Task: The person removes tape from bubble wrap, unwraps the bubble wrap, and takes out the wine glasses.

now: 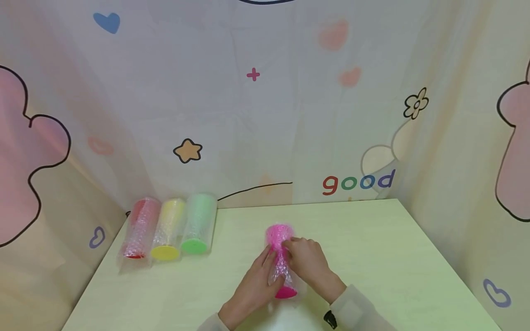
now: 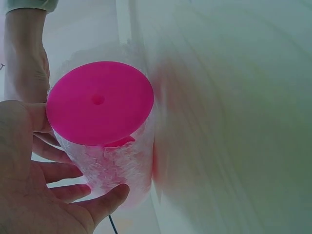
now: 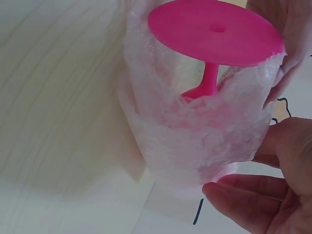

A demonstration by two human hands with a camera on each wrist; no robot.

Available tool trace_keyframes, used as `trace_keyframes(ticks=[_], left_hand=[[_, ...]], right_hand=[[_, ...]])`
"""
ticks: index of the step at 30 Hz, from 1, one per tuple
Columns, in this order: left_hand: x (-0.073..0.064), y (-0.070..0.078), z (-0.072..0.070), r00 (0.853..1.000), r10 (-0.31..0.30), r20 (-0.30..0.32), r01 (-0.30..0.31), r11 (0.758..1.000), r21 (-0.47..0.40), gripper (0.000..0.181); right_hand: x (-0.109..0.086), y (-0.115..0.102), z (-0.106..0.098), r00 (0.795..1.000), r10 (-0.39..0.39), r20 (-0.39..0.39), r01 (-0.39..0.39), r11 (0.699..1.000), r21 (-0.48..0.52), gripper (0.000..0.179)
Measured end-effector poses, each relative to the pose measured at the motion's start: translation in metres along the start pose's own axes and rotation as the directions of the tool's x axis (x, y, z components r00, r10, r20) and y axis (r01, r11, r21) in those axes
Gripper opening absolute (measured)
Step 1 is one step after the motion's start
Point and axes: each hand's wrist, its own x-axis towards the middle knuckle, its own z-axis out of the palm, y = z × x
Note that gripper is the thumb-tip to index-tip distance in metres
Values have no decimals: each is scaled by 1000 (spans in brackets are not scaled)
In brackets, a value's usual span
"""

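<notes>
A pink plastic goblet (image 1: 286, 292) lies on the table in front of me, its round foot turned my way. Clear bubble wrap (image 3: 195, 129) surrounds it, and the right wrist view shows the thin stem behind the foot. My left hand (image 1: 256, 286) holds the wrapped goblet from its left side, thumb near the foot and fingers along the wrap. On the other side, my right hand (image 1: 309, 263) has curled fingers gripping the wrap around the upper part. The rim end is covered by wrap, and some right fingertips are hidden in the head view.
At the back left lie three bubble-wrapped pieces side by side: red (image 1: 141, 227), yellow (image 1: 167, 230) and green (image 1: 199, 225). A patterned cloth (image 1: 265, 115) hangs behind the pale table (image 1: 385, 257) and on both sides. A small black object (image 1: 330, 319) shows beside the right sleeve.
</notes>
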Motion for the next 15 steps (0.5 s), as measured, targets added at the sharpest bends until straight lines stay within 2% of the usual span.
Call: trace_keyframes(ticks=[3, 15], left_hand=[[0, -1, 1, 1000, 2, 6, -2, 1000, 3, 67], [-1, 2, -1, 999, 35, -18, -35, 999, 18, 65]], right_hand=[[0, -1, 2, 999, -4, -32, 4, 1000, -12, 2], [2, -4, 5, 999, -6, -51, 2, 997, -77, 9]])
